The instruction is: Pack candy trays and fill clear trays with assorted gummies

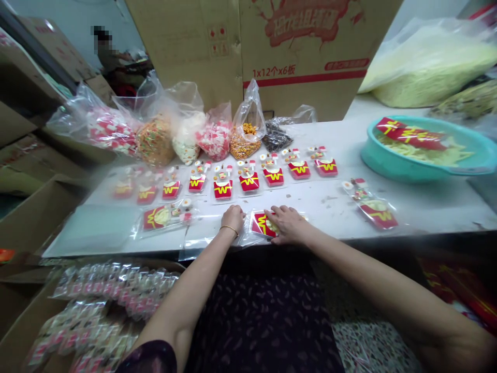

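My left hand (233, 220) is closed at the mouth of a clear plastic bag (204, 241) lying at the table's front edge. Just right of it, my right hand (288, 224) grips a small red fries-shaped pack (259, 224) with a yellow W, thumb on the near side and fingers over the top. Clear film surrounds this pack; whether it sits inside the bag I cannot tell. A bagged pack (155, 217) lies to the left, another bagged pack (378, 213) to the right. Behind my hands runs a row of several similar packs (222, 189) with small toppings.
Bags of colourful pieces (157, 137) line the back, before a large carton (303, 72). A turquoise basin (404, 166) stands right. Flat clear bags (91, 228) lie left. Below left, a carton holds many bagged packs (112, 290). A person (108, 54) sits far back.
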`<state>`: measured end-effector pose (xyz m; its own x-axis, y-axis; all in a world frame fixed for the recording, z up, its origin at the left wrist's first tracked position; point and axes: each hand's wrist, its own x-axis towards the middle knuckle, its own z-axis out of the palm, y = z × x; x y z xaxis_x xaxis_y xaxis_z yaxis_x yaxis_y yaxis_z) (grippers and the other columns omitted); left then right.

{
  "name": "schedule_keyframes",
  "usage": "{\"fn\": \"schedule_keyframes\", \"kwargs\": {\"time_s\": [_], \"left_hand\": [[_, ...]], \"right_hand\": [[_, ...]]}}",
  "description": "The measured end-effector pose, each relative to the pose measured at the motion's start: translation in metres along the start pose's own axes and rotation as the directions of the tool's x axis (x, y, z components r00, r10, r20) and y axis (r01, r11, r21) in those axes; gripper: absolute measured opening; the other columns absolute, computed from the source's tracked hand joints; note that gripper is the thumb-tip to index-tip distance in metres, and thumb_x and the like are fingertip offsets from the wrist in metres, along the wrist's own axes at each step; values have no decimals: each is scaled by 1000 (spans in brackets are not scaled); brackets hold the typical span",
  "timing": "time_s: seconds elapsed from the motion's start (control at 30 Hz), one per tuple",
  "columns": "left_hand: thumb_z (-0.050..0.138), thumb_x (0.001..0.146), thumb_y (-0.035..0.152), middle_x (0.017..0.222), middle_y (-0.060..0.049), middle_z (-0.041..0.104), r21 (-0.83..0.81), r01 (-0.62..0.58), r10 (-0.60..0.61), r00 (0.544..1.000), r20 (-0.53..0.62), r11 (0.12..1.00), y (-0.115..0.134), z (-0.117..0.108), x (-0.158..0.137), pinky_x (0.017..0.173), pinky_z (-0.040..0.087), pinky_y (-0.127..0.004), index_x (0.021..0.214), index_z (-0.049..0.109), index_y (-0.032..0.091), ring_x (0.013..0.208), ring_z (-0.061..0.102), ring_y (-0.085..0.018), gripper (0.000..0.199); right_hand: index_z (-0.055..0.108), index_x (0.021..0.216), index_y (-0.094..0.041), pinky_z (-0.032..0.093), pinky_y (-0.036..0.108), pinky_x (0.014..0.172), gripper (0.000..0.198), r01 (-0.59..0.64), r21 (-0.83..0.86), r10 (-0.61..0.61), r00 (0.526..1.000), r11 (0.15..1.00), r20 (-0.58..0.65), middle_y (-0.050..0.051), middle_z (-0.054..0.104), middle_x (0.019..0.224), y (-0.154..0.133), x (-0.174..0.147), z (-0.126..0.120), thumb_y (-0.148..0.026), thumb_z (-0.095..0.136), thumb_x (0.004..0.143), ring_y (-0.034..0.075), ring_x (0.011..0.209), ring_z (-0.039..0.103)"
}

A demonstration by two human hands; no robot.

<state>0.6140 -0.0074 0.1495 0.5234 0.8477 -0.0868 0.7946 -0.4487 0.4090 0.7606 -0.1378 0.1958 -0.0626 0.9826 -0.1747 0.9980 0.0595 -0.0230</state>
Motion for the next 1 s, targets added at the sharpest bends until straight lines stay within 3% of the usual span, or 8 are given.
{"fn": "schedule_keyframes", "kwargs": {"time_s": [0.17,0.3,0.47,0.63,0.83,1.0], "left_hand": [[40,82,20,85,-8,59,-15,-46,44,994,-95,999,-1,3,-1,70,41,-30,80,53,16,80,56,-18,14],[40,83,22,91,-8,57,-78,-143,132,983,-127,987,-16,-6,-7,78,42,-29,85,54,16,88,53,-17,15],[55,73,22,96,-6,52,-25,-242,243,966,88,970,-29,-19,-12,75,43,-27,81,57,18,85,54,-16,9],[45,80,23,88,-6,55,25,-128,128,991,25,991,-22,-9,-24,70,41,-29,77,54,19,80,55,-17,11],[42,80,19,84,-8,58,-70,21,-28,994,-103,997,-13,1,-30,70,40,-30,76,52,18,79,54,-18,11],[43,79,18,80,-7,58,-140,26,-45,990,-136,990,-14,-1,-24,72,41,-30,72,51,17,78,53,-17,11]], "right_hand": [[30,132,-13,32,44,89,89,112,5,-112,994,994,-1,16,41,125,-12,-5,3,-49,62,58,31,105,40],[30,132,-14,33,43,88,88,98,-5,-98,995,995,-17,16,41,125,-12,-6,7,-48,63,58,31,106,40],[30,132,-14,33,44,88,88,95,-2,-95,995,995,-9,16,40,126,-9,-4,8,-48,63,57,32,107,40],[30,132,-14,34,44,88,88,74,8,-74,997,997,10,16,41,126,-14,2,3,-50,62,58,32,107,40],[29,132,-14,33,43,88,88,110,-9,-110,994,994,-10,16,40,125,-22,5,5,-49,63,58,32,107,40],[31,131,-11,31,45,89,88,203,-62,-204,979,977,-8,18,41,124,-24,4,6,-46,65,58,32,105,40]]}}
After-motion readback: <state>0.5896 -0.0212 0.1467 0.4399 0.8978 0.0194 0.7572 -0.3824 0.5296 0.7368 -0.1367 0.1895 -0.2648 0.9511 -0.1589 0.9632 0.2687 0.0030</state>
